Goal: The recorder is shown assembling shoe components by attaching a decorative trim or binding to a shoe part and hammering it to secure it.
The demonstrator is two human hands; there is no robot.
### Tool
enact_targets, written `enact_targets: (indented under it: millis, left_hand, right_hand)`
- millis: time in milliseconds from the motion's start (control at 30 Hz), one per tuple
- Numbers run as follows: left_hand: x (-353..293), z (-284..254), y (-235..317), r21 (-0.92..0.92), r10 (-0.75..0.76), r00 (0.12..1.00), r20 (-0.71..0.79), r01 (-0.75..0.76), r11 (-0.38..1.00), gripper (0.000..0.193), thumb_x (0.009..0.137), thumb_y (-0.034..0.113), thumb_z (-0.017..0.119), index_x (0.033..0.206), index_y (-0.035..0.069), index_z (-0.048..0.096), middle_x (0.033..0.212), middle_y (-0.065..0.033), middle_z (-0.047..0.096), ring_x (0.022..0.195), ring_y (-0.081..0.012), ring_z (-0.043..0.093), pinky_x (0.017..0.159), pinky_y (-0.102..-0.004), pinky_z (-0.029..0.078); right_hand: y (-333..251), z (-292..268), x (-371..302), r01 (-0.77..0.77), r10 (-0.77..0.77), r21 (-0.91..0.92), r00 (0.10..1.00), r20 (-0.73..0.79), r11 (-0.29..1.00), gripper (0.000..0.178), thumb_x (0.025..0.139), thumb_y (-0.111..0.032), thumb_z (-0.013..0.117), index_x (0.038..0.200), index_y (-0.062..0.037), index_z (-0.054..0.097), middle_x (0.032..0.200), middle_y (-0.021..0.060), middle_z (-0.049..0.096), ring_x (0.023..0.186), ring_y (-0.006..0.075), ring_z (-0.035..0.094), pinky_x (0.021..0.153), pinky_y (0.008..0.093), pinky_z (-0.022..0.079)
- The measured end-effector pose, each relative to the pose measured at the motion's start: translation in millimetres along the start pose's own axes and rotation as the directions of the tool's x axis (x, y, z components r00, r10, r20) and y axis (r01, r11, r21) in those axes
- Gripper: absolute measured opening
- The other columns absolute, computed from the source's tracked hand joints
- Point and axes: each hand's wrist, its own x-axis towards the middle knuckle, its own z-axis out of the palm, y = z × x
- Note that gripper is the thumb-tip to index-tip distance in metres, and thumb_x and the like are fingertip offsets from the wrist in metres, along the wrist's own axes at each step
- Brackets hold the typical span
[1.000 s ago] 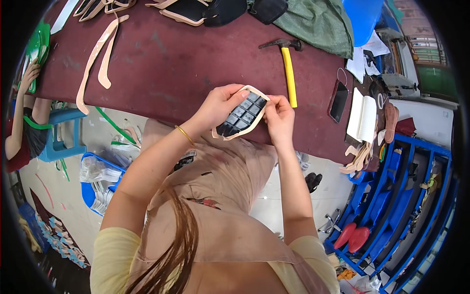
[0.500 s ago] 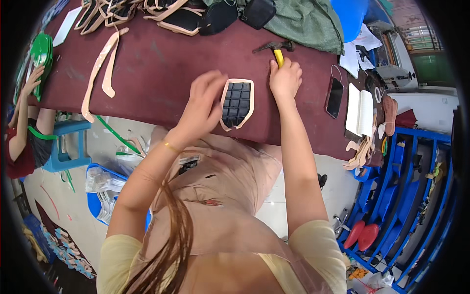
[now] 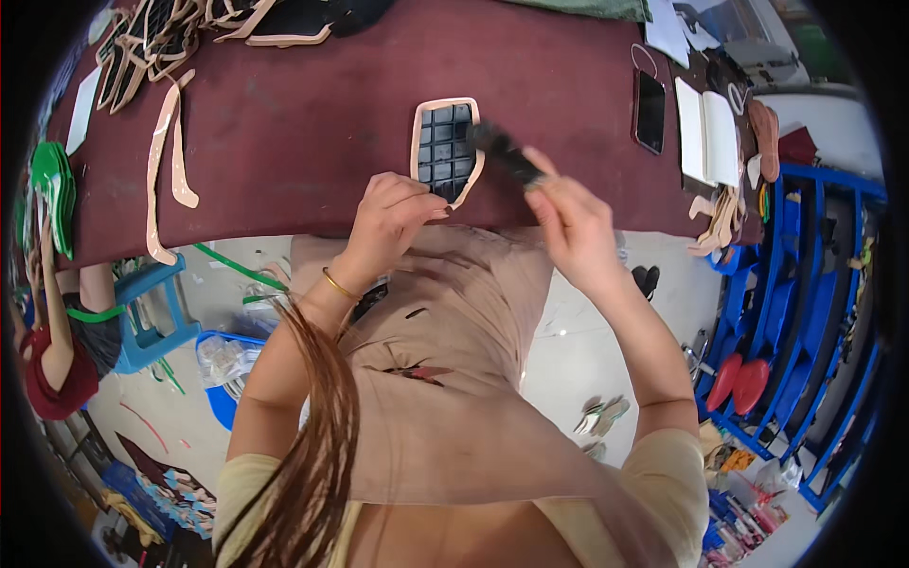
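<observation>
A black panel [image 3: 443,142] with a grid of grooves lies near the front edge of the dark red table, bordered by a pale pink edging strip [image 3: 414,137]. At its lower end, my left hand [image 3: 390,213] is closed, fingers pinching the panel's bottom edge where the strip ends. My right hand [image 3: 574,225] grips a hammer [image 3: 512,159], its dark head blurred by motion at the panel's right side. Whether the head touches the edging I cannot tell.
Loose pink strips [image 3: 163,161] lie to the left, with several edged black pieces [image 3: 142,47] beyond. A phone [image 3: 649,112] and open notebook [image 3: 705,131] lie right. A blue rack [image 3: 805,293] stands beside the table. At far left sits another person [image 3: 59,364] near green pieces [image 3: 54,194].
My right hand has lifted the hammer off the table and brought it toward me, over the panel's right side. My left hand has settled at the panel's lower edge. The view has shifted.
</observation>
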Motion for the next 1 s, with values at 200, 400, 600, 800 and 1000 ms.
enact_targets:
  millis: [200,400,600,800,1000]
  left_hand:
    - [-3.4,3.6,-6.9,0.036,0.070,0.998,0.011,-0.070,0.997,0.021,0.067,0.005,0.070,0.087,0.010,0.067,0.080,-0.0038,0.063,0.083,-0.0223,0.061,0.076,-0.0344,0.045]
    - [5.1,0.0,2.9,0.002,0.084,0.996,0.039,-0.084,0.996,0.022,0.067,0.007,0.071,0.088,0.007,0.066,0.081,-0.0052,0.063,0.083,-0.0244,0.061,0.080,-0.0377,0.046]
    - [9.7,-24.3,25.7,-0.676,-0.734,0.678,-0.020,0.532,0.510,0.010,0.086,0.003,0.060,0.095,0.004,0.064,0.093,-0.0013,0.064,0.088,-0.0105,0.059,0.077,-0.0293,0.050]
    - [-58.2,-48.7,35.3,-0.970,-0.978,0.114,0.175,0.188,-0.152,0.020,0.094,0.020,0.053,0.105,0.004,0.057,0.102,-0.0036,0.061,0.096,-0.0128,0.059,0.089,-0.0282,0.048]
    - [-60.3,-43.4,39.7,-0.955,-0.969,0.052,0.242,0.192,-0.228,0.031,0.094,0.019,0.052,0.123,0.007,0.051,0.115,-0.0012,0.056,0.106,-0.0119,0.055,0.095,-0.0286,0.046]
  right_hand:
    - [9.6,15.2,-14.4,-0.006,0.007,-0.014,1.000,0.023,1.000,0.041,0.088,-0.013,0.058,0.128,-0.0111,0.051,0.070,0.0131,0.054,0.056,0.0313,0.056,0.053,0.0406,0.045]
    - [2.8,24.7,-32.6,-0.037,0.036,-0.039,0.999,-0.021,0.999,0.037,0.088,-0.014,0.057,0.125,-0.0071,0.053,0.070,0.0155,0.056,0.058,0.0334,0.057,0.056,0.0389,0.048]
    - [0.0,1.9,13.3,-0.460,0.533,0.523,0.846,0.013,0.718,0.040,0.096,-0.027,0.048,0.132,-0.0090,0.049,0.062,-0.0010,0.052,0.049,0.0035,0.044,0.045,0.0203,0.038]
    - [-56.9,-9.8,41.7,0.035,0.321,0.685,0.865,-0.386,0.728,0.043,0.099,-0.025,0.042,0.138,-0.0081,0.038,0.066,-0.0017,0.053,0.049,0.0021,0.043,0.042,0.0156,0.035]
    - [-16.1,74.0,56.8,-0.131,0.137,0.338,0.991,0.005,0.932,0.036,0.097,-0.021,0.045,0.129,-0.0050,0.049,0.062,-0.0001,0.051,0.050,0.0042,0.045,0.046,0.0198,0.038]
